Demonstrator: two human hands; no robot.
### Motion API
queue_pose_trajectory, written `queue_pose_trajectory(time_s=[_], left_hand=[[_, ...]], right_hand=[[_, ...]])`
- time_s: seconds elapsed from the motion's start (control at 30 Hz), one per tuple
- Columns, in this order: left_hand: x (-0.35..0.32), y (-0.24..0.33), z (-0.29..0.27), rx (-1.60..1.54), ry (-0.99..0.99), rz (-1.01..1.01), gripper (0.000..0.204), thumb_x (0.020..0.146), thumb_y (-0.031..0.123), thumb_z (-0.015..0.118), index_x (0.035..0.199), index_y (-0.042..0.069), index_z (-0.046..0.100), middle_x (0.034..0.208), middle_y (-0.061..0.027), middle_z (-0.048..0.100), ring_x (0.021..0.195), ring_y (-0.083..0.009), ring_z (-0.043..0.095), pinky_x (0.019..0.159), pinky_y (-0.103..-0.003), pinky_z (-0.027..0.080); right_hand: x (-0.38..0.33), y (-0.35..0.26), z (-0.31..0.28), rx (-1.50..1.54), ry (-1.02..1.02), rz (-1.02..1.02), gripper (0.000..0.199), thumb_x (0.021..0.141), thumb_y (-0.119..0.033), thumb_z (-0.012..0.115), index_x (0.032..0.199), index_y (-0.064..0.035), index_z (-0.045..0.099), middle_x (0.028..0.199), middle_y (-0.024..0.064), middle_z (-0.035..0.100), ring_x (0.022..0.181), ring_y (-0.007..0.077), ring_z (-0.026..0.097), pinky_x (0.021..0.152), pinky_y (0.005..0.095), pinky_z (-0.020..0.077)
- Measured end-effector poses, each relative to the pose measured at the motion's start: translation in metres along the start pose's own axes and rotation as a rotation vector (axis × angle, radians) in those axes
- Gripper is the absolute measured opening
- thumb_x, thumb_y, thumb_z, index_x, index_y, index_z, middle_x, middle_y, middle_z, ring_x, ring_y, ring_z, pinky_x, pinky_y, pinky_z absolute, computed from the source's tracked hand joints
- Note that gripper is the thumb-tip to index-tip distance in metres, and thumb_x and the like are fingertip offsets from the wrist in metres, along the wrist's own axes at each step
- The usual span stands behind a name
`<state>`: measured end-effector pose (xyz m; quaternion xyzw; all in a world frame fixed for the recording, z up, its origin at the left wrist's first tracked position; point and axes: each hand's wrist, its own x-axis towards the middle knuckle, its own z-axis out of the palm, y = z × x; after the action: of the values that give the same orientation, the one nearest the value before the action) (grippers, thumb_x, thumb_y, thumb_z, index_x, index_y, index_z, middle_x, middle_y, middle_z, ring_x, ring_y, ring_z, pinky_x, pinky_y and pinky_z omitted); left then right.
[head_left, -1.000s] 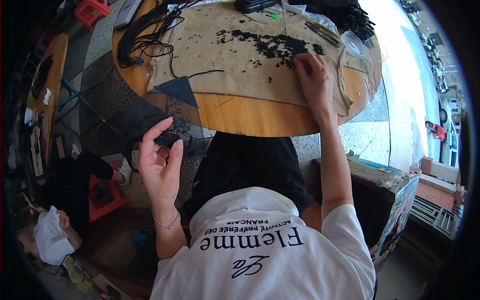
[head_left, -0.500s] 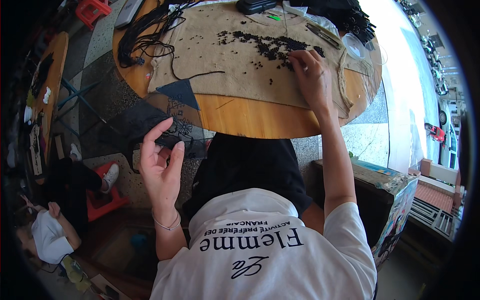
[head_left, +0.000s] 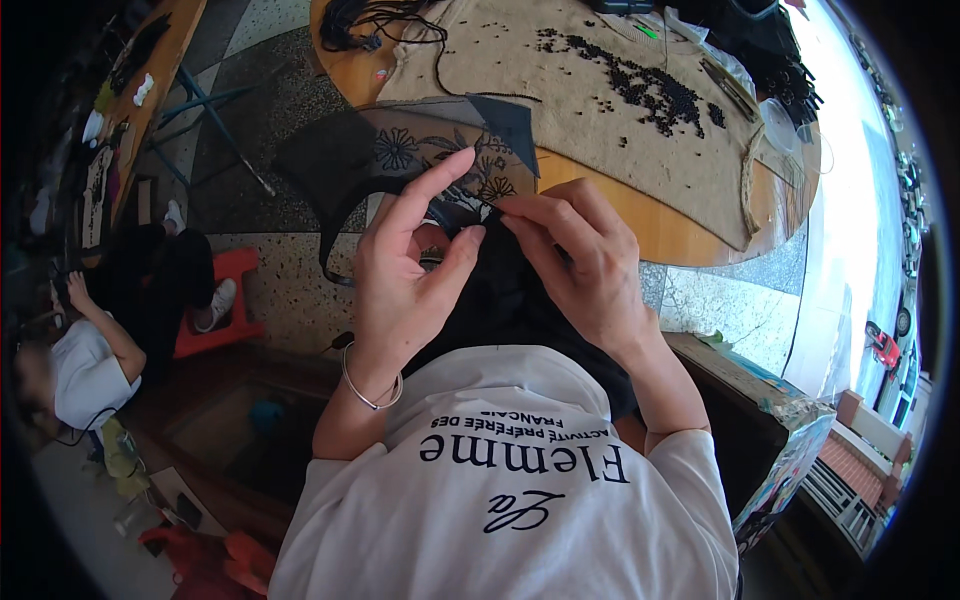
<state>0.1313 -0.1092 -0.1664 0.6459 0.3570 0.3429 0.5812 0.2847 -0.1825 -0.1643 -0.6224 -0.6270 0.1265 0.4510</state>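
My left hand and my right hand meet in front of my chest, fingertips almost touching. Both pinch the edge of a sheer black fabric with flower embroidery, which hangs off the table's near edge. My left thumb and middle finger grip it while the forefinger points up. Whatever small thing sits between my right fingertips is too small to tell. A scatter of small black beads lies on a beige cloth on the round wooden table beyond my hands.
Black cords lie at the table's far left. Another person sits low on the floor at my left beside a red stool. A patterned box stands at my right. A folding stand is on the tiled floor.
My right hand left the bead pile on the table and came back to meet my left hand. Both hands now hold the black fabric close to my chest.
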Motion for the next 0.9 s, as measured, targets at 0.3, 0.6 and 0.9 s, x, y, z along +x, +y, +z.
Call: queue_pose_trajectory(time_s=[0.3, 0.6, 0.9], left_hand=[[-0.007, 0.006, 0.0, 0.042, -0.005, 0.036, 0.053, 0.078, -0.006, 0.063, 0.127, 0.01, 0.053, 0.095, -0.0032, 0.053, 0.066, -0.0042, 0.047, 0.058, -0.018, 0.042], [-0.008, 0.017, -0.002, 0.268, -0.237, 0.081, 0.058, 0.077, -0.013, 0.059, 0.132, 0.0, 0.044, 0.122, -0.0074, 0.053, 0.092, -0.0049, 0.054, 0.074, -0.017, 0.045], [0.006, 0.019, -0.014, 0.045, -0.456, -0.172, 0.063, 0.076, -0.011, 0.062, 0.134, 0.001, 0.041, 0.113, -0.0048, 0.056, 0.097, -0.0075, 0.054, 0.083, -0.021, 0.046]], right_hand=[[-0.006, -0.003, -0.005, -0.029, 0.016, -0.064, 0.025, 0.076, 0.002, 0.067, 0.099, -0.0051, 0.066, 0.081, 0.0085, 0.056, 0.069, 0.0204, 0.058, 0.058, 0.0292, 0.0471], [-0.008, -0.004, -0.01, -0.064, -0.039, -0.037, 0.016, 0.077, 0.003, 0.064, 0.092, -0.003, 0.064, 0.082, 0.0087, 0.056, 0.072, 0.0222, 0.057, 0.062, 0.0299, 0.0469], [-0.006, 0.015, -0.016, 0.279, -0.22, 0.087, 0.007, 0.081, 0.0, 0.063, 0.088, 0.0004, 0.061, 0.082, 0.0058, 0.055, 0.078, 0.0163, 0.055, 0.068, 0.0269, 0.0453]])
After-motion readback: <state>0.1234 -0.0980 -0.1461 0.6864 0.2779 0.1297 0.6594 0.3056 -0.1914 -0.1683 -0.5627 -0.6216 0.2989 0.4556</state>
